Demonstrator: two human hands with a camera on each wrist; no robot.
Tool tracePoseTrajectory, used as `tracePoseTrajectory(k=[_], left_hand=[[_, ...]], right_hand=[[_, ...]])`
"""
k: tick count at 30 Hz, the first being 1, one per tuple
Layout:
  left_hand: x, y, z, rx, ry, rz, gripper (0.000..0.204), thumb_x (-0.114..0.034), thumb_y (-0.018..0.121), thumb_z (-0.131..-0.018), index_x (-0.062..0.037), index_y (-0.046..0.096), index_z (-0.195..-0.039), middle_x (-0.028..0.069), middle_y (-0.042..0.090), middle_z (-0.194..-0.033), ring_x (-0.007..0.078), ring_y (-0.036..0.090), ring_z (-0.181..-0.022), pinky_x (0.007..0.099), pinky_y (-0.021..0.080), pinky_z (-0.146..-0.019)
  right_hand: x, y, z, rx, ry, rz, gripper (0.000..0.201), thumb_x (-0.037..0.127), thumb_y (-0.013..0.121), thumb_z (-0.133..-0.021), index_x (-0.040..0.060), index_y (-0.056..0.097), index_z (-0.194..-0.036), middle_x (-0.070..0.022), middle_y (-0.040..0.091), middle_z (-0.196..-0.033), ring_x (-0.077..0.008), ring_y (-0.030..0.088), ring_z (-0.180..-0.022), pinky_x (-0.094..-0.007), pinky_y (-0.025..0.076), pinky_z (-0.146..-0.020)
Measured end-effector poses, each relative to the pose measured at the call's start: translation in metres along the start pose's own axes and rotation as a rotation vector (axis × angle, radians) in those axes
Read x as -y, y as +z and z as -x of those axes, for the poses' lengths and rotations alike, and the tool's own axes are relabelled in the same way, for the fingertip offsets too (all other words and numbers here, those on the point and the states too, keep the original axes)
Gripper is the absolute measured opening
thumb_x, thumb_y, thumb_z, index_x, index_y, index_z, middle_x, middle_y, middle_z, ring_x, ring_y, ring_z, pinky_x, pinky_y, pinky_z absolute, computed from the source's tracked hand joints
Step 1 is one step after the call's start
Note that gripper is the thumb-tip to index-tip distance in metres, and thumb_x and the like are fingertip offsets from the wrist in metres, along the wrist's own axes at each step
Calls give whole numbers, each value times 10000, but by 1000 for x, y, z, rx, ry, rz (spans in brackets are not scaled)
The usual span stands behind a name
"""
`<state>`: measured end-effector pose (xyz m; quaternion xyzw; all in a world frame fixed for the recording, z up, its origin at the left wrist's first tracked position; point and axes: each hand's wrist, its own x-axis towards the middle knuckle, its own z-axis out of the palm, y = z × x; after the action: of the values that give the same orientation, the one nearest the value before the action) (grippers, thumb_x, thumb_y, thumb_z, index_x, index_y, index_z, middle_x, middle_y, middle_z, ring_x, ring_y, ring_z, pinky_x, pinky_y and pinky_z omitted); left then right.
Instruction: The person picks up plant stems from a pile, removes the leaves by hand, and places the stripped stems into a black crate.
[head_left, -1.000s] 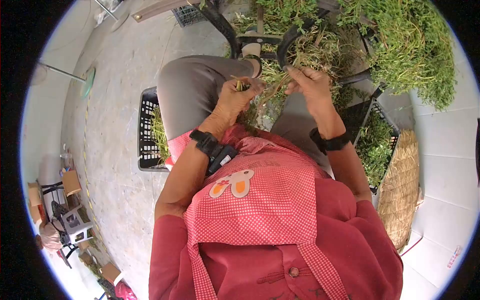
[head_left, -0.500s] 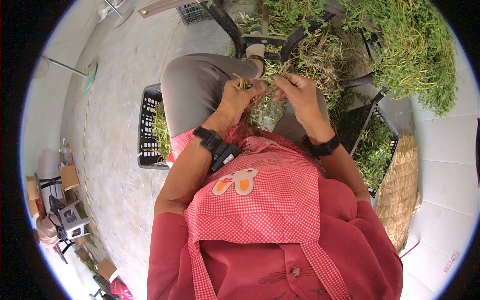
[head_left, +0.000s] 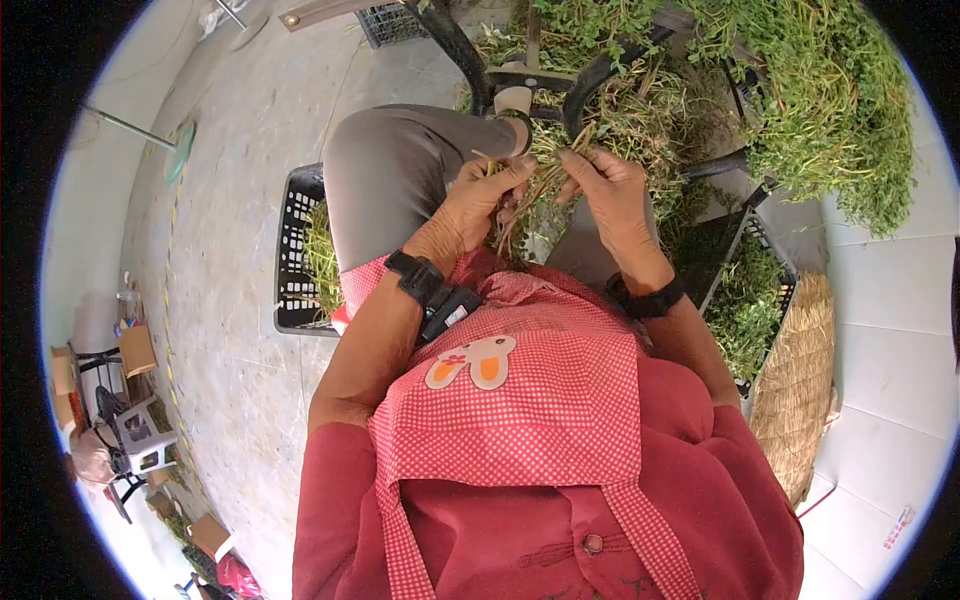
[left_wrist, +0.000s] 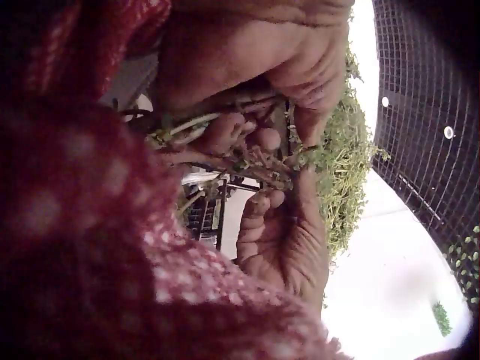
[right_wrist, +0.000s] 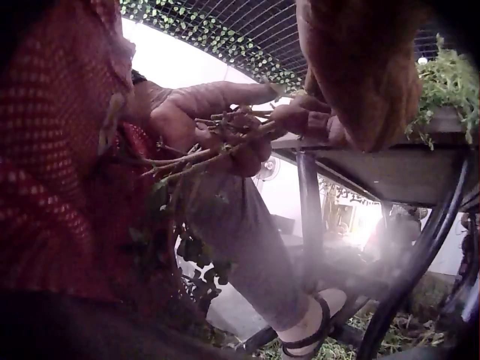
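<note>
Over the lap, my left hand (head_left: 478, 200) grips a few thin plant stems (head_left: 520, 208), their cut ends poking out above its fingers. Close on the right, my right hand (head_left: 615, 195) pinches the same stems between thumb and fingertips. Seen from the right wrist, brownish-green stems (right_wrist: 214, 155) run across the left hand's curled fingers, with small leaves (right_wrist: 195, 255) dangling below. The left wrist view has the right hand's fingertips (left_wrist: 262, 201) right at the stems, under the left hand (left_wrist: 247, 60).
Leafy greens (head_left: 830, 110) heap over the table at upper right. Loose stems (head_left: 650, 110) litter the floor beneath its black legs (head_left: 580, 90). A black crate (head_left: 292, 290) stands left of the lap; another crate with greens (head_left: 750, 300) stands right, beside a woven straw bundle (head_left: 795, 390).
My right hand has come down and left toward the left hand, then shifted slightly right again, pinching the stems. The left hand stays nearly in place, still holding stems.
</note>
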<state>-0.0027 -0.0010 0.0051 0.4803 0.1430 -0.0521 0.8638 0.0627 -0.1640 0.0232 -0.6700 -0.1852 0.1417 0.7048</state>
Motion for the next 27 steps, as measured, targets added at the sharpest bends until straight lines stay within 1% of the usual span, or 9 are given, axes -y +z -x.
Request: tracePoseTrajectory(k=[3, 6, 8, 12, 16, 19, 21, 26, 27], left_hand=[[0, -1, -1, 26, 35, -9, 176, -246, 625, -853, -74, 588, -846, -31, 490, -581, 59, 403, -448, 207, 295, -382], [-1, -5, -3, 131, -104, 306, 173, -242, 631, -848, -77, 584, -823, -33, 484, -583, 61, 399, -442, 206, 286, -377], [-8, 6, 3, -17, -77, 154, 133, -188, 656, -815, -81, 580, -796, -37, 462, -578, 58, 400, -453, 204, 279, -379], [2, 2, -4, -64, -10, -27, 134, -163, 684, -782, -79, 580, -775, -37, 447, -562, 53, 389, -456, 206, 267, -379], [7, -12, -11, -190, -17, -159, 140, -166, 671, -798, -57, 608, -860, -22, 517, -609, 65, 427, -469, 210, 282, -394], [13, -6, -11, -274, 24, -159, 154, -171, 672, -797, -34, 613, -836, -5, 530, -616, 64, 436, -461, 223, 304, -373], [12, 2, -8, -300, 88, -170, 159, -165, 674, -788, -16, 621, -805, 2, 524, -609, 62, 433, -447, 227, 313, -354], [11, -3, -14, -142, 31, -161, 171, -137, 649, -797, 21, 606, -747, 35, 535, -549, 83, 424, -383, 232, 308, -322], [10, -1, -14, -131, 44, -228, 164, -125, 651, -789, 19, 599, -729, 36, 529, -535, 87, 421, -374, 229, 320, -325]], right_hand=[[-3, -1, 0, -7, 18, -51, 185, 155, 635, -841, -23, 635, -791, -39, 595, -585, -94, 571, -509, -220, 412, -462], [-5, -3, 0, 22, 86, -53, 174, 152, 629, -853, -18, 645, -882, -26, 591, -669, -100, 558, -542, -237, 458, -523], [-6, -4, 0, 41, 88, -56, 164, 145, 632, -850, -15, 646, -883, -28, 593, -687, -98, 560, -553, -241, 466, -526], [-7, -6, 3, 81, 68, -25, 143, 116, 610, -858, -21, 645, -882, -24, 598, -696, -103, 571, -576, -240, 469, -544], [2, 2, 10, 53, -132, 203, 133, 120, 618, -842, -9, 648, -849, -22, 606, -638, -95, 592, -565, -225, 429, -517], [46, 12, 8, -90, -156, 282, 151, 114, 587, -859, -14, 644, -916, -25, 630, -708, -105, 609, -631, -222, 447, -598], [63, 8, -15, -117, -285, 130, 160, 103, 561, -875, -27, 633, -935, -44, 635, -744, -126, 618, -685, -236, 466, -624], [151, 49, -45, -134, -442, -261, 164, 91, 525, -896, -43, 611, -934, -78, 634, -739, -186, 624, -698, -286, 499, -663], [158, 58, -54, -31, -611, -268, 165, 111, 546, -886, -38, 612, -906, -82, 637, -751, -185, 625, -698, -282, 497, -680]])
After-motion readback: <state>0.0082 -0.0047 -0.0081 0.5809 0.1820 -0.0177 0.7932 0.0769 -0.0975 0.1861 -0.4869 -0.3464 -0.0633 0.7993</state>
